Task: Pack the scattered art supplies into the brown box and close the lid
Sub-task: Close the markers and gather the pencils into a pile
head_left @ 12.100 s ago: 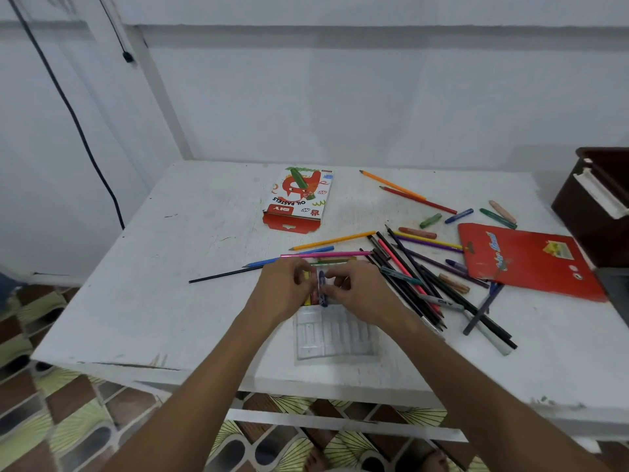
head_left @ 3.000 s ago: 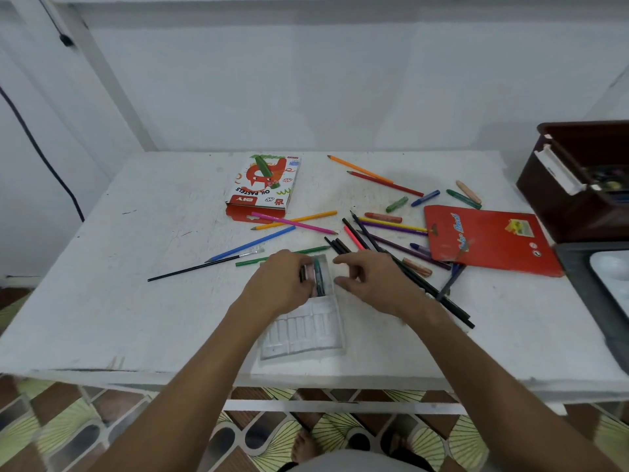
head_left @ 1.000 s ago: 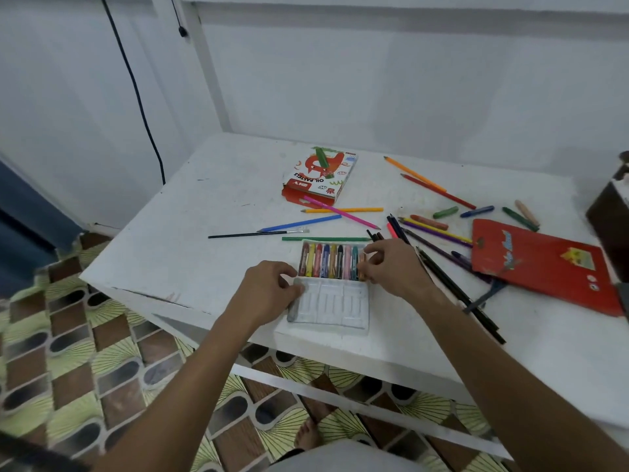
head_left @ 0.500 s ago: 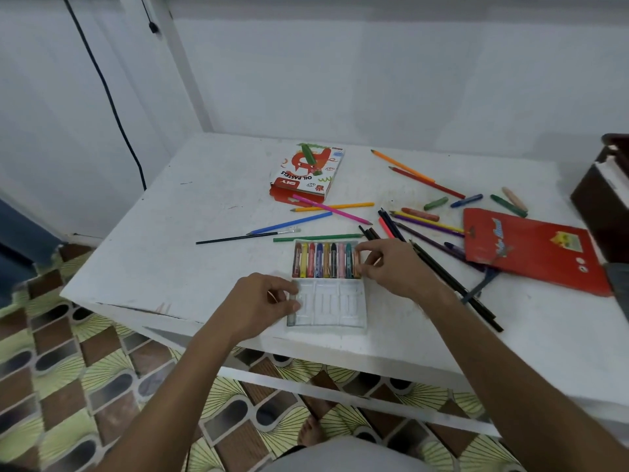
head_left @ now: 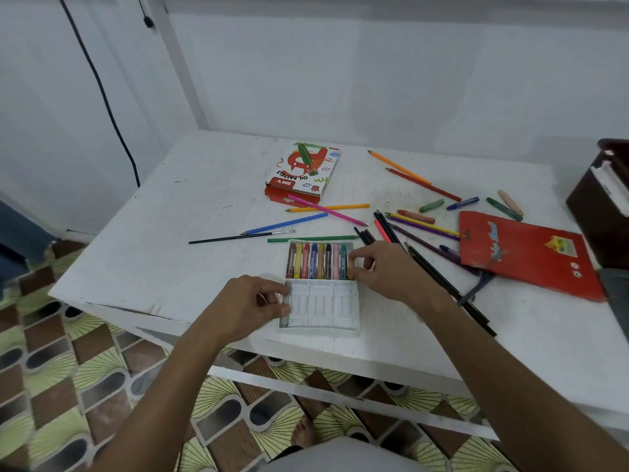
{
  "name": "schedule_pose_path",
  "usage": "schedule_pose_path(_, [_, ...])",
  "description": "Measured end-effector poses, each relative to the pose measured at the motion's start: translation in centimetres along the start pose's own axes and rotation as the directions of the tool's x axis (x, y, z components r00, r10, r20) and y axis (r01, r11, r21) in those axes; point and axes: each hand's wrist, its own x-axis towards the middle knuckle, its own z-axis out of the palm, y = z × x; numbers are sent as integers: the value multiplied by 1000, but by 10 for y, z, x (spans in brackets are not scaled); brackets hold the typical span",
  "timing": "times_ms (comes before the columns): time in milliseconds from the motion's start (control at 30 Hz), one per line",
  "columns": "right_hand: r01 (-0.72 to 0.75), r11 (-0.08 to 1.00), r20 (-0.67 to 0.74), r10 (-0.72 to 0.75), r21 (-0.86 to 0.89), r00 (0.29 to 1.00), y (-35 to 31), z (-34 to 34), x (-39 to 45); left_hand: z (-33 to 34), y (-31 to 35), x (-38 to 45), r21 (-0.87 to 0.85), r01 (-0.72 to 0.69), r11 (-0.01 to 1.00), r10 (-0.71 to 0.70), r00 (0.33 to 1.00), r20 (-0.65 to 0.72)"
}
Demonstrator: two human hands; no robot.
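Observation:
A clear plastic pastel tray lies near the table's front edge, its far row filled with several oil pastels. My left hand grips the tray's left edge with curled fingers. My right hand pinches the rightmost pastel at the tray's right end. The oil pastels carton lies further back. Loose coloured pencils and stray pastels are scattered to the right. The brown box stands at the right edge, partly cut off.
A red pencil packet lies right of my right hand, over some dark pencils. A thin paintbrush and a green pencil lie just behind the tray. The white table stands against white walls; patterned floor tiles are below.
The view has shifted slightly. My left hand has slid up along the tray's left edge. My right hand stays at the tray's right end on the last pastel.

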Motion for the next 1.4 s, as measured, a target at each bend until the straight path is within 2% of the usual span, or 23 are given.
schedule_pose_path(200, [-4,1000,-15,4,5,1000,4,8,6,-3,8,4,65,34,997,-35,999,19])
schedule_pose_path(400, [12,998,-51,-9,64,999,9,5,-3,-12,18,9,161,5,987,-13,999,52])
schedule_pose_path(533, [-16,995,-103,26,102,994,27,-15,-17,-8,49,27,171,-49,984,56,998,-38])
schedule_pose_path(700, [-119,992,-201,125,43,972,71,-58,-38,21,107,58,141,-194,971,196,981,2])
schedule_pose_path(867, [-253,968,-220,248,6,944,113,-85,-67,60,154,77,134,-388,912,372,919,133])
schedule_pose_path(1033, [-244,969,-225,228,-44,947,125,-90,-65,100,184,79,158,-544,824,483,820,306])
schedule_pose_path(1100, [-243,967,-203,224,-72,953,126,-89,-55,111,191,79,185,-595,782,520,787,332])
schedule_pose_path(1233, [-196,969,-166,170,-153,971,130,-83,-39,122,197,85,201,-605,770,501,769,396])
schedule_pose_path(1400, [-182,958,-136,154,-223,979,129,-75,-28,124,197,89,224,-567,793,451,792,412])
